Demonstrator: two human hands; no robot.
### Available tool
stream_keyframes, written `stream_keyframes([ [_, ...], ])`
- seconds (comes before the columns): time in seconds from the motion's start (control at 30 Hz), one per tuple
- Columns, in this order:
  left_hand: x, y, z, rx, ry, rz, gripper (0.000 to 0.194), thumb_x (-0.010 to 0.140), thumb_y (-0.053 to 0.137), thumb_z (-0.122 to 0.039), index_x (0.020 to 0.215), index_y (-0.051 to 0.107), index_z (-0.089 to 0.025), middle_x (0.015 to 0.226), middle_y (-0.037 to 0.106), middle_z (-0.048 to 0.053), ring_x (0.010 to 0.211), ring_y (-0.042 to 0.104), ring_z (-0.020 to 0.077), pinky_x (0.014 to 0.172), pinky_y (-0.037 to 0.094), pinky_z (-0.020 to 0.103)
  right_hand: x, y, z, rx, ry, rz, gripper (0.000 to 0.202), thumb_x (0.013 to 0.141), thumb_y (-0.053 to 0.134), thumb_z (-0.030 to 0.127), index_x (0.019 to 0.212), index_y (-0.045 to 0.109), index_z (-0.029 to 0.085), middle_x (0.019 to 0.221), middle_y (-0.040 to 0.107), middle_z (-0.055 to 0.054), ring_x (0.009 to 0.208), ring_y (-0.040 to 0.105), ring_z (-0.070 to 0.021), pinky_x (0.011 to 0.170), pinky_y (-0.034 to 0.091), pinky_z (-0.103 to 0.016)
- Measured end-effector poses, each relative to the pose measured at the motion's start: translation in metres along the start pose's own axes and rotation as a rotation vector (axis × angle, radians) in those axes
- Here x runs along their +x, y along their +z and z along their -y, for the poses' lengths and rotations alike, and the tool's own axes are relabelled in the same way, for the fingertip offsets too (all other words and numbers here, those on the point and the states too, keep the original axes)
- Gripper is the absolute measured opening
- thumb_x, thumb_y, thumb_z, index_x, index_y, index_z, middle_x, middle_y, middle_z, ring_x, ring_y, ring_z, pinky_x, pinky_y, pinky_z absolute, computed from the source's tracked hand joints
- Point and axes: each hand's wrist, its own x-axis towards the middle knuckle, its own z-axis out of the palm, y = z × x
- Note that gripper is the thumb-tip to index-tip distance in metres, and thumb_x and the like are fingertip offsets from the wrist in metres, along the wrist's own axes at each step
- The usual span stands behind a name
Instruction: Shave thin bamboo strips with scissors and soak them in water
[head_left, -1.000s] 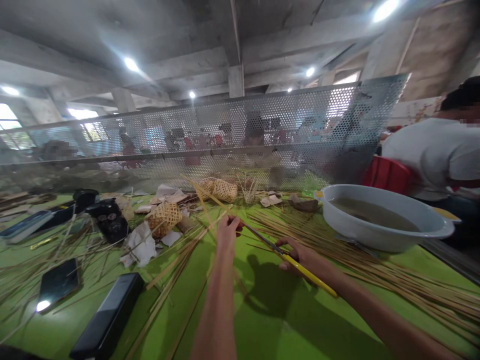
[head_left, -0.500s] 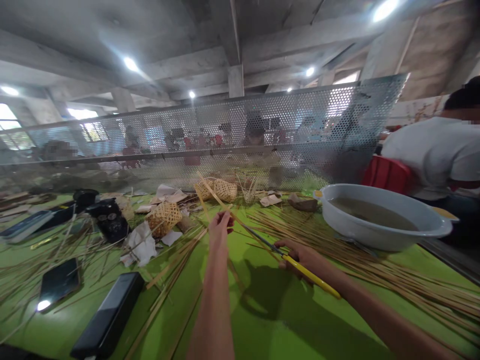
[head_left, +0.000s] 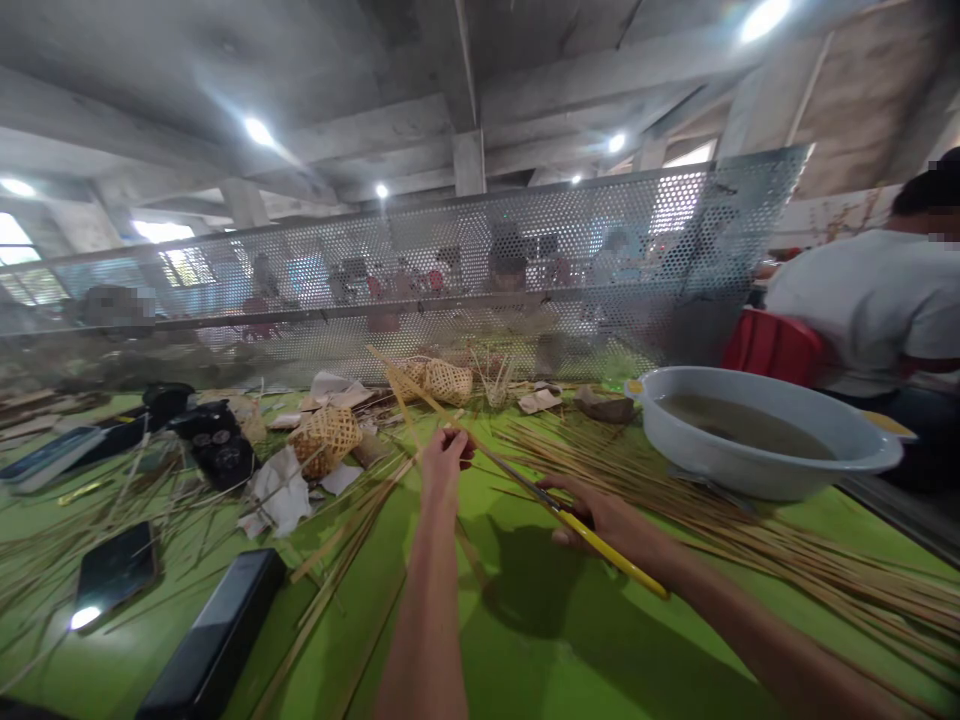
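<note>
My left hand [head_left: 445, 452] is ahead of me over the table, its thumb and fingers pinched on a flat bamboo strip [head_left: 431, 400]. One end of that strip points up and away to the left; the other slants down toward my right hand [head_left: 589, 515]. My right hand grips a bladed tool with a long yellow handle [head_left: 622, 560] and a narrow grey metal front. This metal part lies along the strip, though whether it cuts in cannot be made out. Just beyond my left hand are woven bamboo baskets [head_left: 448, 382].
A white basin of murky water [head_left: 772, 475] stands at the right, beside loose bamboo strips [head_left: 750, 540]. Another woven basket [head_left: 324, 440], a phone [head_left: 116, 575] and a black box-shaped device [head_left: 217, 625] lie left. A perforated metal screen [head_left: 420, 290] borders the back. A seated person [head_left: 870, 290] is at right.
The strip's far end has swung left and my left hand has shifted slightly right. My right hand and the yellow-handled tool have moved slightly left.
</note>
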Motion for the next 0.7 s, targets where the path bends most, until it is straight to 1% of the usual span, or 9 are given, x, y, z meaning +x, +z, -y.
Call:
stream_keyframes([
  [0.1,-0.002,0.004,0.001,0.007,-0.002,0.022,0.033,0.061,0.075,-0.046,0.069,0.059,-0.018,0.064,0.065,0.002,0.054,0.059,0.0117,0.05,0.043,0.022,0.002,0.001,-0.002,0.003,0.01,-0.004,0.064,0.081,0.059,0.055,0.133,0.048,0.021,0.077,0.063,-0.001,0.069,0.056,-0.0187,0.06,0.04,-0.027],
  [0.27,-0.003,0.006,0.002,0.002,0.01,0.04,0.032,0.064,0.074,-0.046,0.07,0.06,-0.018,0.065,0.066,0.002,0.056,0.06,0.0117,0.052,0.044,0.021,0.007,0.004,-0.012,0.015,0.003,-0.052,0.054,0.08,0.061,0.047,0.126,0.054,0.02,0.101,0.068,-0.007,0.082,0.061,-0.0225,0.074,0.046,-0.033],
  [0.33,-0.003,0.006,0.002,0.001,0.011,0.03,0.033,0.063,0.074,-0.046,0.07,0.06,-0.018,0.065,0.066,0.002,0.056,0.06,0.012,0.051,0.044,0.021,0.008,0.005,-0.012,0.019,0.011,-0.049,0.051,0.08,0.06,0.044,0.124,0.055,0.019,0.099,0.069,-0.007,0.08,0.062,-0.0224,0.071,0.046,-0.032],
  [0.47,-0.005,0.007,0.002,0.005,0.001,0.042,0.032,0.064,0.074,-0.046,0.071,0.06,-0.018,0.066,0.067,0.003,0.056,0.061,0.012,0.051,0.044,0.021,0.007,0.005,-0.006,0.002,0.064,-0.018,0.054,0.079,0.058,0.047,0.123,0.056,0.016,0.084,0.068,-0.005,0.068,0.059,-0.0194,0.059,0.041,-0.027],
  [0.6,-0.005,0.004,0.001,-0.011,-0.005,0.064,0.031,0.065,0.074,-0.045,0.073,0.06,-0.018,0.068,0.067,0.003,0.059,0.062,0.0124,0.054,0.045,0.022,0.004,0.003,0.0,-0.045,0.028,-0.055,0.059,0.08,0.057,0.053,0.124,0.055,0.014,0.083,0.066,-0.005,0.069,0.057,-0.0201,0.059,0.039,-0.027],
  [0.7,-0.004,0.003,0.0,-0.009,-0.008,0.063,0.033,0.064,0.075,-0.045,0.072,0.059,-0.018,0.067,0.067,0.003,0.058,0.061,0.0129,0.054,0.046,0.023,0.003,0.003,-0.001,-0.052,0.004,-0.04,0.063,0.081,0.054,0.058,0.127,0.052,0.015,0.08,0.064,-0.004,0.069,0.056,-0.0198,0.058,0.038,-0.026],
])
